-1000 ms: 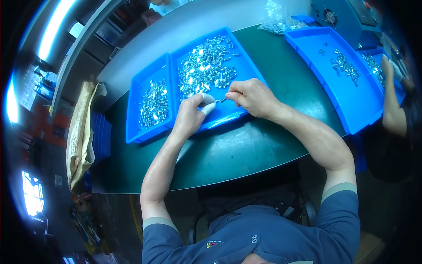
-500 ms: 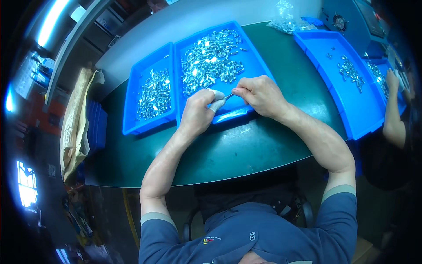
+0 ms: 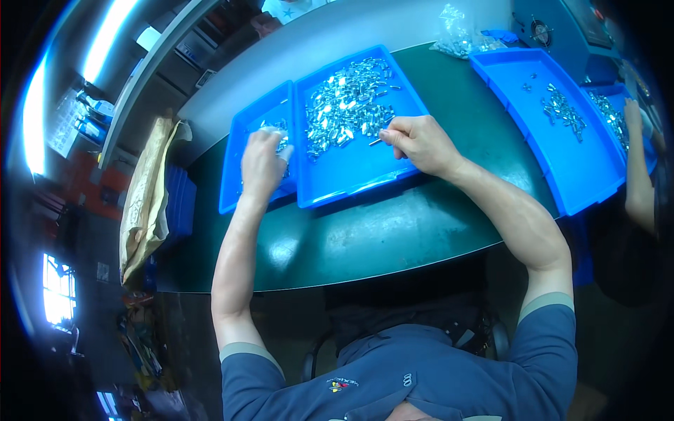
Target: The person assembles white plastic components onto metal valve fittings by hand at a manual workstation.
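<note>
Four blue trays (image 3: pixel 351 184), countless small metal parts (image 3: pixel 344 109).

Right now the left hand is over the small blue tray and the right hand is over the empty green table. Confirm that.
Not quite. The left hand is over the small blue tray, but the head view shows the right hand over the larger blue tray of small metal parts, not over the green table.

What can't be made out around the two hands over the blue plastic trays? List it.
- Head view: the left hand covers part of the narrow blue plastic tray; anything it grips is hidden.
- The thin metal piece at the right hand is too small to identify.
- The small shiny metal parts blur in glare.
</note>
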A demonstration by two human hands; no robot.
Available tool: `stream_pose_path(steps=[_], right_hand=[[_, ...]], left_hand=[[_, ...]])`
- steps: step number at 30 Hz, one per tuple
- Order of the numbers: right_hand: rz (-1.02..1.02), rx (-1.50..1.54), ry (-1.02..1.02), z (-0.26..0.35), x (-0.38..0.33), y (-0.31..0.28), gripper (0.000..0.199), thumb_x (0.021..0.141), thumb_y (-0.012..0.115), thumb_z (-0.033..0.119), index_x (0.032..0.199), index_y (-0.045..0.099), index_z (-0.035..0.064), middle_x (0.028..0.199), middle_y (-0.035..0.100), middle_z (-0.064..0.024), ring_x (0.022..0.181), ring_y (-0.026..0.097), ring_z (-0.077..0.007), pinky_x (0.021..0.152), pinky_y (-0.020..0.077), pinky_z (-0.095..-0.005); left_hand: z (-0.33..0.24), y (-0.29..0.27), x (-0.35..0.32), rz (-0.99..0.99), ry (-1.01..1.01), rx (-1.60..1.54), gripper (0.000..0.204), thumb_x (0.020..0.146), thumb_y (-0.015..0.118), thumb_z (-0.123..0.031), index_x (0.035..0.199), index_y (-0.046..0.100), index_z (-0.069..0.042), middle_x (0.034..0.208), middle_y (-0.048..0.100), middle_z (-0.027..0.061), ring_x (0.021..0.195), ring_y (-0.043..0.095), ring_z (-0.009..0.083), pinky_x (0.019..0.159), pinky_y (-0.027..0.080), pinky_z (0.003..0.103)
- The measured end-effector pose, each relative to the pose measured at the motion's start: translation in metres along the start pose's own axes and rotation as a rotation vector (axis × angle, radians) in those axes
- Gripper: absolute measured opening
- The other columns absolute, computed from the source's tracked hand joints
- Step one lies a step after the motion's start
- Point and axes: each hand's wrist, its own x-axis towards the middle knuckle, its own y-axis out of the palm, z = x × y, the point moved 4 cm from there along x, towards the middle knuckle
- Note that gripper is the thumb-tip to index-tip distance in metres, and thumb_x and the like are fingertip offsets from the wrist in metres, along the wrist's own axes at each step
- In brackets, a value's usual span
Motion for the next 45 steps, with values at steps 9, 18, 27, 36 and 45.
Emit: stream_pose_path(steps=[9, 18, 27, 36, 45], right_hand=[[0.039, -0.047, 0.042, 0.004, 0.0, 0.0, 0.035, 0.1, 0.063, 0.032, 0.082, 0.07, 0.0023, 0.067, 0.069, -0.0089, 0.063, 0.067, -0.0212, 0.062, 0.0502, -0.0381], [0.047, -0.06, 0.02, 0.004, -0.001, 0.003, 0.03, 0.1, 0.065, 0.029, 0.086, 0.072, 0.0033, 0.069, 0.069, -0.0096, 0.064, 0.067, -0.0236, 0.063, 0.051, -0.0397], [0.09, -0.184, -0.055, 0.006, -0.004, 0.009, 0.024, 0.098, 0.068, 0.024, 0.088, 0.072, 0.0028, 0.071, 0.07, -0.0105, 0.063, 0.068, -0.0223, 0.062, 0.0517, -0.0375], [0.031, -0.421, -0.18, 0.011, -0.007, 0.02, 0.029, 0.095, 0.068, 0.032, 0.083, 0.069, 0.0062, 0.077, 0.069, -0.018, 0.077, 0.069, -0.0398, 0.067, 0.052, -0.0521], [-0.009, -0.096, -0.046, 0.004, -0.001, 0.003, 0.034, 0.101, 0.063, 0.028, 0.079, 0.068, 0.0027, 0.066, 0.067, -0.0064, 0.06, 0.063, -0.0164, 0.058, 0.0474, -0.0355]], left_hand=[[-0.026, 0.047, 0.003, 0.374, 0.136, 0.26, 0.03, 0.076, 0.083, -0.018, 0.102, 0.074, -0.007, 0.119, 0.064, 0.013, 0.12, 0.057, 0.0328, 0.1, 0.049, 0.047], [-0.054, 0.043, -0.014, 0.211, 0.022, -0.224, 0.023, 0.081, 0.082, -0.018, 0.096, 0.074, -0.003, 0.103, 0.07, 0.0143, 0.105, 0.065, 0.0338, 0.09, 0.053, 0.044], [-0.102, 0.042, -0.02, 0.286, -0.133, -0.696, 0.018, 0.089, 0.078, -0.007, 0.104, 0.073, 0.001, 0.097, 0.077, 0.0125, 0.093, 0.074, 0.0204, 0.086, 0.056, 0.035], [-0.1, 0.044, -0.026, 0.124, -0.034, -0.635, 0.016, 0.086, 0.08, -0.01, 0.099, 0.076, -0.003, 0.097, 0.075, 0.0148, 0.087, 0.073, 0.0283, 0.07, 0.058, 0.038], [-0.045, 0.008, -0.014, -0.024, 0.005, -0.342, 0.016, 0.085, 0.08, -0.009, 0.099, 0.073, -0.004, 0.094, 0.075, 0.0132, 0.091, 0.073, 0.0296, 0.083, 0.057, 0.039]])
